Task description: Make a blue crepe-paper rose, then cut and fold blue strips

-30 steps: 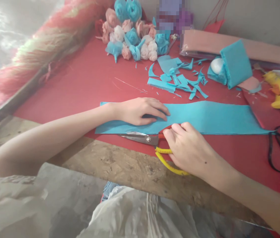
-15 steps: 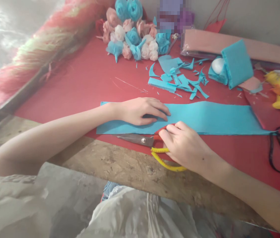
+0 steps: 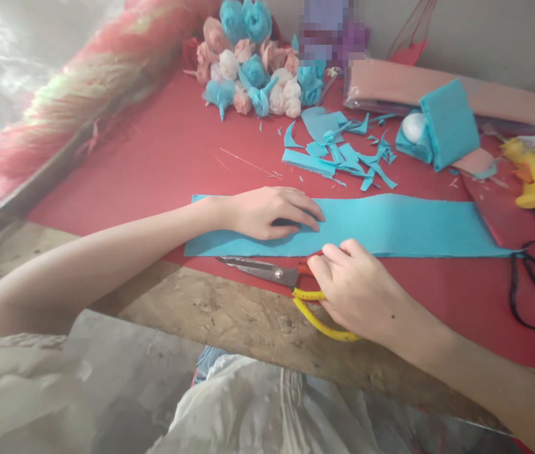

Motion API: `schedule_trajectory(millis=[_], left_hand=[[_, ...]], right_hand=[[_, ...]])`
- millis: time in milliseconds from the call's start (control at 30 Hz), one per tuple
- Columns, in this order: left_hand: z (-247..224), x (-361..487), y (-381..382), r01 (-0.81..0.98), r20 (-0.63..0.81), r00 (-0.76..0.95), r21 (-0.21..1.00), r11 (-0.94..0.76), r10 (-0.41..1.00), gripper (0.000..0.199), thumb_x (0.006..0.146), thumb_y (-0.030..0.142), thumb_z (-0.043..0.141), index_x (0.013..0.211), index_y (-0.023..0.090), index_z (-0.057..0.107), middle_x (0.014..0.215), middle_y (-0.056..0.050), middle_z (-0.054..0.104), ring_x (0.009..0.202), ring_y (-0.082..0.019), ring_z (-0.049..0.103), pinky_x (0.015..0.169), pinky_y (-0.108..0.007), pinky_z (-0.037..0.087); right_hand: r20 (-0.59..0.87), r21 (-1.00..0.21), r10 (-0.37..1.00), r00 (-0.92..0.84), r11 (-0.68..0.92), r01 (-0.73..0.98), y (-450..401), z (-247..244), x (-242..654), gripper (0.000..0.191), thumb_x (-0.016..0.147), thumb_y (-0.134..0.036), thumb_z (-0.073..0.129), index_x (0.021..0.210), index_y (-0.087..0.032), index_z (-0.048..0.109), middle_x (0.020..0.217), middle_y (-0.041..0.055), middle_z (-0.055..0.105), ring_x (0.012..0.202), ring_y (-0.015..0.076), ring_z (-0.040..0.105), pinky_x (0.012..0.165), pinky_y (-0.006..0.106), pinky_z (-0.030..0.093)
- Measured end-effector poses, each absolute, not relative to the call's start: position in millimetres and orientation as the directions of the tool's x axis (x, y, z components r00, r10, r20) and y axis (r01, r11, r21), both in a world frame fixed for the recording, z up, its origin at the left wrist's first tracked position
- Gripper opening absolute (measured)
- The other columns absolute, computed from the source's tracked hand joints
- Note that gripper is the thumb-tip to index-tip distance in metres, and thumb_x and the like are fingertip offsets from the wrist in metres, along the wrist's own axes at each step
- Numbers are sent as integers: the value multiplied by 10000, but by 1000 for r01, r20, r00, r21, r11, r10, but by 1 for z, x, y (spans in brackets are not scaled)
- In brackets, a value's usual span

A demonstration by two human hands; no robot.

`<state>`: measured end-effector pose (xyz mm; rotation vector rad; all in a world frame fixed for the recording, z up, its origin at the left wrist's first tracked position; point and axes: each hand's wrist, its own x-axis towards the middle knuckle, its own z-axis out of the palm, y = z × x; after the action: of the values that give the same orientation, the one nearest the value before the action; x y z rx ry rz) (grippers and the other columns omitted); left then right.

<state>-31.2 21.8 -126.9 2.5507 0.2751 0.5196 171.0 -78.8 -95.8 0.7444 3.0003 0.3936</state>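
Note:
A long strip of blue crepe paper [image 3: 390,227] lies flat across the red table covering. My left hand [image 3: 277,213] rests on it with the fingers stretched out, pressing the left half. My right hand [image 3: 355,287] is closed around the handles of a pair of scissors [image 3: 267,272], just below the strip's near edge. One handle is wrapped in yellow, the other is red and mostly hidden by my fingers. The blades point left, lying along the paper's near edge and looking nearly closed.
Blue paper scraps [image 3: 343,151] lie beyond the strip. Paper flowers [image 3: 253,69] are bunched at the back. To the right are a folded blue crepe stack [image 3: 452,126], a white ball [image 3: 413,128], a yellow glue gun [image 3: 532,176] and a black cord [image 3: 513,296]. A pink roll [image 3: 414,88] lies behind.
My right hand and the scissors have shifted slightly down and right, away from the paper's near edge. The left hand stays in place on the strip.

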Motion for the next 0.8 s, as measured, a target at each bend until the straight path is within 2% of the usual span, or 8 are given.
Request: schedule_trajectory(millis=[100, 233, 400, 433, 500, 600, 667, 800], left_hand=[[-128, -32, 22, 91, 321, 893, 556, -826, 315, 335, 839, 106, 473, 1089, 186, 681, 1234, -117, 640, 1182, -232, 568, 1031, -382, 445], [-128, -33, 23, 95, 350, 876, 548, -831, 331, 322, 824, 95, 475, 1042, 183, 695, 1177, -121, 663, 1129, -232, 591, 1004, -384, 457], [-125, -33, 22, 113, 332, 893, 485, -867, 302, 307, 811, 104, 469, 999, 187, 698, 1079, -120, 688, 1004, -230, 627, 944, -383, 477], [-125, -33, 22, 113, 334, 895, 475, -873, 297, 305, 809, 102, 469, 998, 182, 695, 1074, -123, 687, 997, -233, 629, 938, -385, 480], [-124, -33, 21, 116, 336, 894, 465, -878, 296, 310, 805, 93, 465, 1009, 173, 686, 1078, -131, 682, 996, -236, 630, 923, -385, 489], [-124, -34, 21, 118, 338, 893, 465, -878, 299, 318, 812, 94, 455, 1029, 180, 671, 1092, -132, 675, 997, -229, 633, 900, -369, 509], [-123, -34, 21, 122, 335, 892, 468, -875, 303, 304, 837, 113, 443, 1025, 191, 669, 1078, -122, 680, 992, -218, 637, 895, -351, 516], [-121, -34, 21, 140, 330, 887, 473, -870, 322, 279, 872, 132, 433, 1009, 191, 669, 1059, -112, 688, 1001, -211, 638, 897, -328, 515]], right_hand=[[120, 223, 449, -886, 857, 464, -78, -94, 179, 128, 783, -94, 488, 763, -119, 612, 607, 37, 530, 635, 215, 462, 611, 351, 265], [178, 209, 399, -899, 878, 431, -80, -93, 198, 232, 879, -111, 419, 833, -85, 645, 630, 57, 590, 634, 202, 491, 620, 346, 305], [234, 160, 384, -893, 891, 425, -83, -96, 234, 177, 868, -64, 452, 896, -51, 627, 640, 73, 631, 622, 195, 543, 626, 339, 383], [270, 108, 415, -869, 884, 456, -83, -97, 241, 148, 866, -75, 475, 906, -62, 617, 637, 64, 630, 612, 189, 546, 625, 333, 401], [378, -83, 578, -723, 799, 595, -85, -99, 255, 75, 847, -123, 548, 903, -121, 598, 641, 35, 625, 590, 169, 550, 619, 312, 432], [424, -364, 836, -348, 509, 780, -88, -101, 274, 55, 841, -148, 559, 872, -193, 553, 678, 29, 643, 583, 167, 598, 581, 287, 453], [406, -429, 888, -214, 392, 814, -90, -103, 287, 97, 875, -124, 472, 844, -208, 511, 673, 38, 657, 572, 174, 626, 546, 279, 452], [378, -426, 916, -137, 304, 852, -90, -109, 315, 178, 898, -132, 392, 781, -201, 507, 598, 26, 653, 491, 154, 600, 495, 272, 423]])
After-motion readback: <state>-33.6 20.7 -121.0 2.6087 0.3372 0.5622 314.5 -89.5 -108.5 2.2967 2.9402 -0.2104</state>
